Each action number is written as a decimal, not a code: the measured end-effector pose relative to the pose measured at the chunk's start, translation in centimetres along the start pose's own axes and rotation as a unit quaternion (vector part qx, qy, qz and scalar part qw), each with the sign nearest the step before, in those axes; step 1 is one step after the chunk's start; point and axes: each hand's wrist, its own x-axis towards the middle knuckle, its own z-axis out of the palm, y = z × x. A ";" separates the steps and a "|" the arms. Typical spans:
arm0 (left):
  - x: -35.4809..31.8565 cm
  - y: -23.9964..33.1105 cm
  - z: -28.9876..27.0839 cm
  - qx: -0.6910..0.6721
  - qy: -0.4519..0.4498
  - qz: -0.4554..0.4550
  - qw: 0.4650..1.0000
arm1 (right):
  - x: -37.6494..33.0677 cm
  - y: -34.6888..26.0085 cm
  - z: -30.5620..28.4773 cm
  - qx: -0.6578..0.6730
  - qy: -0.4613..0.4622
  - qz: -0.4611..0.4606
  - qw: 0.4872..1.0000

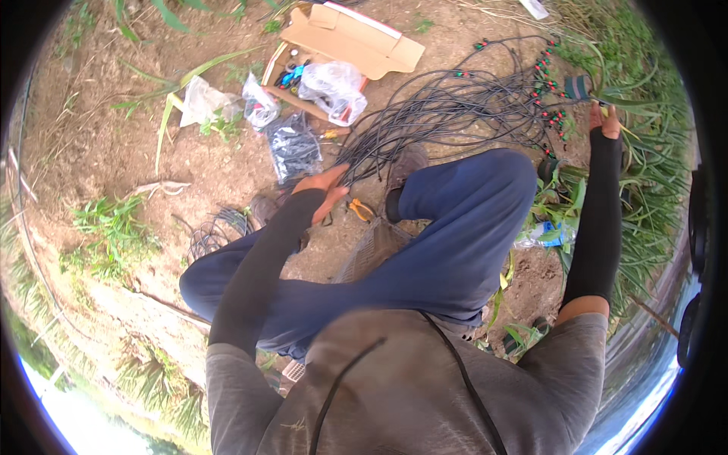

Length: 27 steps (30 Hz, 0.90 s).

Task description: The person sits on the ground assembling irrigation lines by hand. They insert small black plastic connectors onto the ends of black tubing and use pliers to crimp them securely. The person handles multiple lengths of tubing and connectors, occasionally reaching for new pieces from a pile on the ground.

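My left hand point(322, 187) is low over the ground between my feet, thumb and fingers apart, at the near end of a bundle of thin black tubes point(447, 106). Just beside it lie pliers with yellow-orange handles point(362, 209) and a clear bag of black parts point(293, 147). My right hand point(605, 123) is stretched out to the far right among green leaves, fingers curled in. Something small and yellowish shows at its fingertips, too small to name. Close by is a dark teal cylinder point(578, 87). Several red and green fittings point(547, 80) sit at the tubes' far end.
An opened cardboard box point(390, 53) holds a plastic bag point(334, 89) and small blue and black parts. Crumpled clear plastic point(205, 102) lies left of it. A coil of thin dark tubing point(216, 231) rests by my left knee. A plastic bottle point(550, 233) is at the right.
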 end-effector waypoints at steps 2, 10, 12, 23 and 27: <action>1.2 2.5 -0.9 0.094 -0.051 -0.107 0.988 | 0.2 5.0 4.0 -0.079 0.131 0.098 0.983; -5.0 -4.9 -5.4 0.184 -0.112 -0.205 0.955 | -21.9 12.5 21.9 -0.319 -0.159 0.246 0.901; -6.9 -6.2 -8.9 0.172 -0.030 -0.248 0.953 | -24.1 12.9 25.0 -0.367 -0.219 0.232 0.874; -7.2 -7.3 -17.1 0.153 0.430 -0.119 0.882 | -38.7 27.7 44.4 -0.562 -0.563 0.197 0.573; -8.4 -5.8 -19.8 0.111 0.431 -0.192 0.874 | -44.0 43.1 43.4 -0.612 -0.617 0.112 0.481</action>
